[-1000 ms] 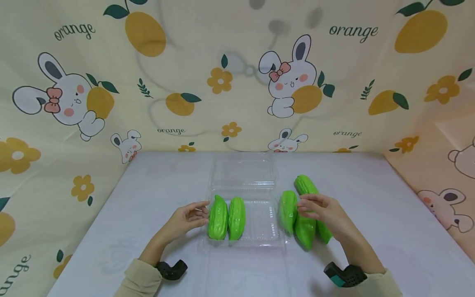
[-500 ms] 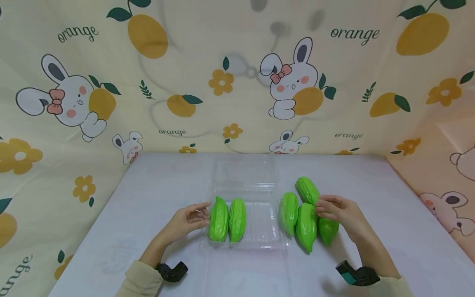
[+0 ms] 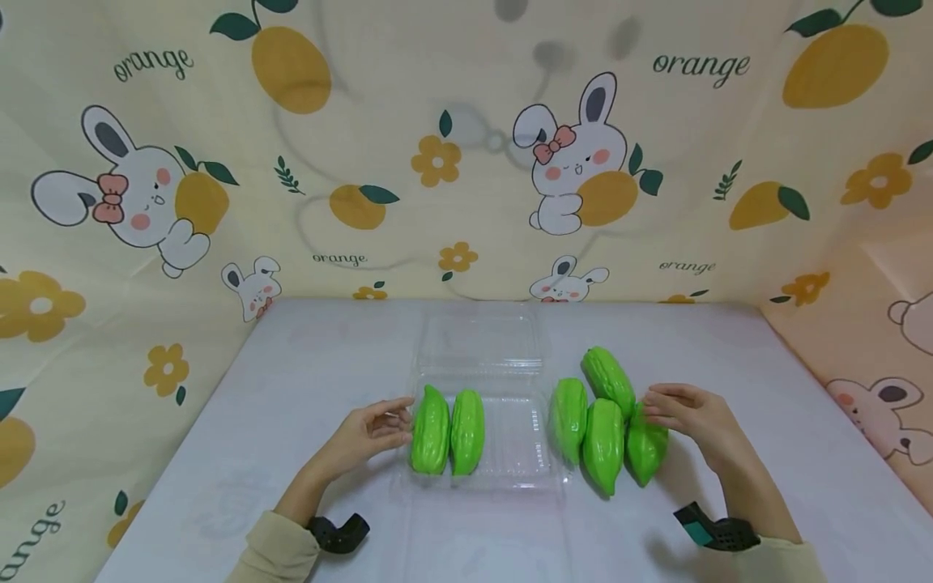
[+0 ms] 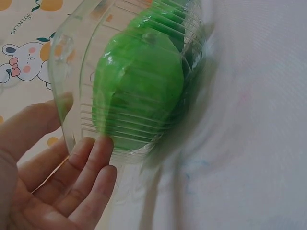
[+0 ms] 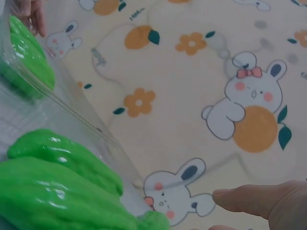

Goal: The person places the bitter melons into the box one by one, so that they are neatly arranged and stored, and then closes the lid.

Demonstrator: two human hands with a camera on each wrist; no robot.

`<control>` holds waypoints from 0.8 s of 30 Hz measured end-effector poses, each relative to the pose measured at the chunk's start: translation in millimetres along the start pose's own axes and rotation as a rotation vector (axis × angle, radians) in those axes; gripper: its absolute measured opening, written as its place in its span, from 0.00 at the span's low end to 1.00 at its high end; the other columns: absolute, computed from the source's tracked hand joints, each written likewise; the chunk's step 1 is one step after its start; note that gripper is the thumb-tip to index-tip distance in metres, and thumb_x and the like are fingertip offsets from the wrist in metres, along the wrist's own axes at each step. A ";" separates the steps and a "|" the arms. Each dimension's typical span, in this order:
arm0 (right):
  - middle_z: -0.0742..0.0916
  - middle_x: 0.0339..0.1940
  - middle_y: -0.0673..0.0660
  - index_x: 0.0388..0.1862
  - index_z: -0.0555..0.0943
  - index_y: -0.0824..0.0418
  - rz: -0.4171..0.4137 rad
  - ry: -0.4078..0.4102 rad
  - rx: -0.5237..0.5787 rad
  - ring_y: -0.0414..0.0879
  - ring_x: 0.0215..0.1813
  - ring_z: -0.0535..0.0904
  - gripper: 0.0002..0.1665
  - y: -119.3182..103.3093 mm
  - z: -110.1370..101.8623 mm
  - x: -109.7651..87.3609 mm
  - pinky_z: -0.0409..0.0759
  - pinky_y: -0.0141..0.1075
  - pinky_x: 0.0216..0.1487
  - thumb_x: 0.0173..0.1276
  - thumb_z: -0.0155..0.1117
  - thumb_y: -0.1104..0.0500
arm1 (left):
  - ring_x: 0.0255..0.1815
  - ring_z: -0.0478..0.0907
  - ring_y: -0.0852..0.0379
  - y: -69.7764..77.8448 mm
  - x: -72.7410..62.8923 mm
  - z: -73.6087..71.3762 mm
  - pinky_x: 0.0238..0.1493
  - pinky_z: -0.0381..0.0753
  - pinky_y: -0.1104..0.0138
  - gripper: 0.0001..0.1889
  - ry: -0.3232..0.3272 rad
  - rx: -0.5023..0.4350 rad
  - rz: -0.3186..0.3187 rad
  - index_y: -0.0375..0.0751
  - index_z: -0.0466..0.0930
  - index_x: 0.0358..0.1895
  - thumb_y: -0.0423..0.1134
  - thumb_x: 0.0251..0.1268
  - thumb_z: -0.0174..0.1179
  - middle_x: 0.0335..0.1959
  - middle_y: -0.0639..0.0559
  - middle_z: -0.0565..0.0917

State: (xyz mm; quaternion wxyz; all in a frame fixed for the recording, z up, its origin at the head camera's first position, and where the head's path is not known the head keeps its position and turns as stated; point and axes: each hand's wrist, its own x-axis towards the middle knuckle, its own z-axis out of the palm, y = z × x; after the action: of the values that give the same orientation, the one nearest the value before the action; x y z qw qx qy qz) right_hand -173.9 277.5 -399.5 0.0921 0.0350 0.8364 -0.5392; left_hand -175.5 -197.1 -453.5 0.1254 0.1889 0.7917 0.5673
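Beside right hand (image 3: 696, 417), green gourd (image 3: 646, 449)

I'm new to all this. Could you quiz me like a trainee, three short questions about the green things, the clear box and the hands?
1. How many glossy green, ridged, elongated pieces show in the head view?
2. Which hand touches the hinged container of clear plastic? A) right; B) left; C) neither.
3. True or false: the container's clear, rectangular lid is closed over the base.

Key:
1. Six.
2. B: the left hand is at its edge.
3. False: it lies folded open on the far side.
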 end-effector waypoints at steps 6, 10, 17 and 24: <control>0.83 0.34 0.35 0.64 0.64 0.78 0.027 0.041 -0.046 0.28 0.37 0.82 0.38 6.5 -8.7 1.3 0.83 0.21 0.42 0.73 0.56 0.46 | 0.50 0.77 0.65 1.5 -1.5 0.2 0.51 0.78 0.82 0.32 0.007 0.006 -0.009 0.28 0.65 0.68 0.38 0.63 0.64 0.54 0.31 0.76; 0.82 0.31 0.33 0.62 0.66 0.78 0.059 0.069 -0.063 0.28 0.35 0.82 0.38 12.6 -14.4 3.9 0.83 0.22 0.40 0.72 0.57 0.45 | 0.51 0.78 0.61 1.4 -1.0 0.3 0.51 0.78 0.81 0.32 0.006 0.008 -0.009 0.29 0.65 0.68 0.39 0.63 0.64 0.54 0.31 0.76; 0.82 0.30 0.35 0.61 0.68 0.76 0.138 0.084 -0.093 0.28 0.33 0.80 0.39 20.5 -21.7 8.7 0.83 0.23 0.39 0.70 0.57 0.42 | 0.50 0.77 0.63 1.6 -0.6 1.0 0.51 0.78 0.82 0.33 -0.001 -0.011 0.003 0.27 0.64 0.68 0.38 0.63 0.64 0.54 0.30 0.76; 0.83 0.32 0.41 0.61 0.68 0.76 0.178 0.039 -0.149 0.31 0.34 0.79 0.40 26.0 -26.6 9.2 0.84 0.27 0.40 0.71 0.55 0.40 | 0.49 0.77 0.64 1.6 -0.3 1.1 0.50 0.78 0.82 0.33 0.000 -0.006 0.000 0.27 0.64 0.68 0.38 0.63 0.64 0.54 0.30 0.76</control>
State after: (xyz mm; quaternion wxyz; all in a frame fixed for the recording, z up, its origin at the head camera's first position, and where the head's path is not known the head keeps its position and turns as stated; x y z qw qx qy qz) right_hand -181.9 312.1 -413.9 0.1257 0.1128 0.8693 -0.4646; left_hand -174.5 -195.9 -452.4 0.1259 0.1883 0.7900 0.5698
